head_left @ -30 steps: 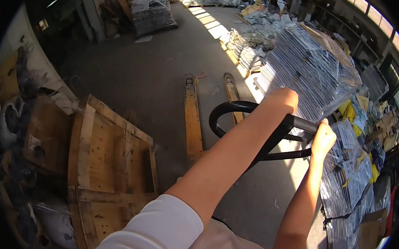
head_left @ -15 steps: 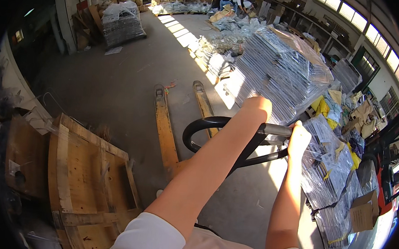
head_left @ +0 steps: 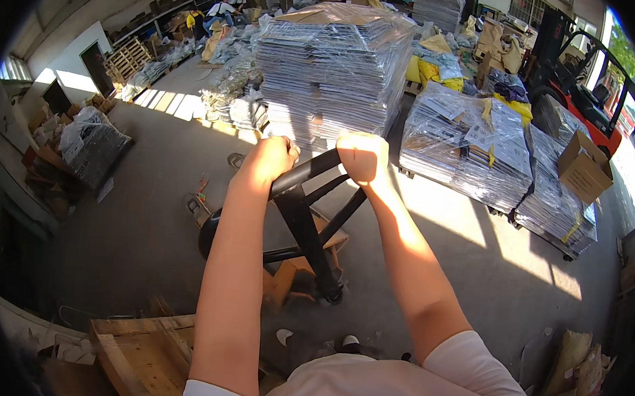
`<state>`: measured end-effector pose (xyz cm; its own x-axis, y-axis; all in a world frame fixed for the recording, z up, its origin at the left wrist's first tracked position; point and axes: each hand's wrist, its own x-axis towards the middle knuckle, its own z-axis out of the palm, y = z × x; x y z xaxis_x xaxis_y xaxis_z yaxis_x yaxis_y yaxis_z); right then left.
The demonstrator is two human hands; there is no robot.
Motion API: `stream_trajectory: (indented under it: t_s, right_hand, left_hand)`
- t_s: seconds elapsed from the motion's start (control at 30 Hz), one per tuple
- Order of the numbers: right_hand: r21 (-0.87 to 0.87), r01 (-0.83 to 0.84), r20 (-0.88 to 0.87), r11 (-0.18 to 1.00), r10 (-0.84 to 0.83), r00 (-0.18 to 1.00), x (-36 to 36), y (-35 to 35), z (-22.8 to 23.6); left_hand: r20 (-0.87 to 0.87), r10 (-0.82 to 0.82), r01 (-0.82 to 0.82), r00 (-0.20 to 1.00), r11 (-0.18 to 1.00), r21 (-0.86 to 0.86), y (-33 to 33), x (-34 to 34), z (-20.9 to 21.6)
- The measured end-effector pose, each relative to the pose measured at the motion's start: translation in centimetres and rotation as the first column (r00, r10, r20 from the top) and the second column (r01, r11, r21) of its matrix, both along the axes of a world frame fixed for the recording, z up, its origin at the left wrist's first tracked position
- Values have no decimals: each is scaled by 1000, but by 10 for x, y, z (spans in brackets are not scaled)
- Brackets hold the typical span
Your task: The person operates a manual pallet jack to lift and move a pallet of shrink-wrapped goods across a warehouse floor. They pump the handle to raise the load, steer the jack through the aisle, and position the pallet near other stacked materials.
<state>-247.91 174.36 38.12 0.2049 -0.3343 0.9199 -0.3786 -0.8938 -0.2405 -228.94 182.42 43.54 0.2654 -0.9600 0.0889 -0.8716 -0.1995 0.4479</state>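
Observation:
Both my arms stretch forward to the black loop handle (head_left: 306,174) of a pallet jack. My left hand (head_left: 270,159) is closed round the handle's top bar on its left part. My right hand (head_left: 363,158) grips the same bar farther right, fingers wrapped over it. Below the handle, the jack's worn orange-yellow body (head_left: 282,278) stands on the concrete floor, largely hidden by my left arm and the handle. Beyond my hands rises a tall film-wrapped stack of flat grey sheets (head_left: 326,70).
Lower wrapped stacks (head_left: 468,146) stand to the right, with an open cardboard box (head_left: 585,167) on them. A red forklift (head_left: 596,107) is parked behind. A wooden pallet (head_left: 148,355) lies near at left. Wrapped goods (head_left: 96,149) stand far left. Other people (head_left: 224,11) bend over bagged goods at the back.
My view has swung right, so the tall stack now stands straight ahead. The jack's handle has turned and my hands have shifted left in view, both still gripping it.

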Motion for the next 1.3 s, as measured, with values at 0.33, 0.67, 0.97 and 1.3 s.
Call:
stream_trajectory:
  t_s: [0.33,0.67,0.97,1.3]
  right_hand:
    - [85,69,41,994,-73,996,8,3,-5]
    - [74,73,64,995,-78,995,9,5,-3]
    - [53,82,127,995,-88,988,14,-3,-13]
    - [111,-31,107,993,19,994,6,6,2]
  left_hand:
    - [-44,31,-28,999,998,65,1,3,2]
    - [-10,46,-45,999,994,103,6,-4,12]
    - [-24,49,-47,999,995,89,5,-6,11]
    - [32,28,-30,999,995,90,2,-1,5]
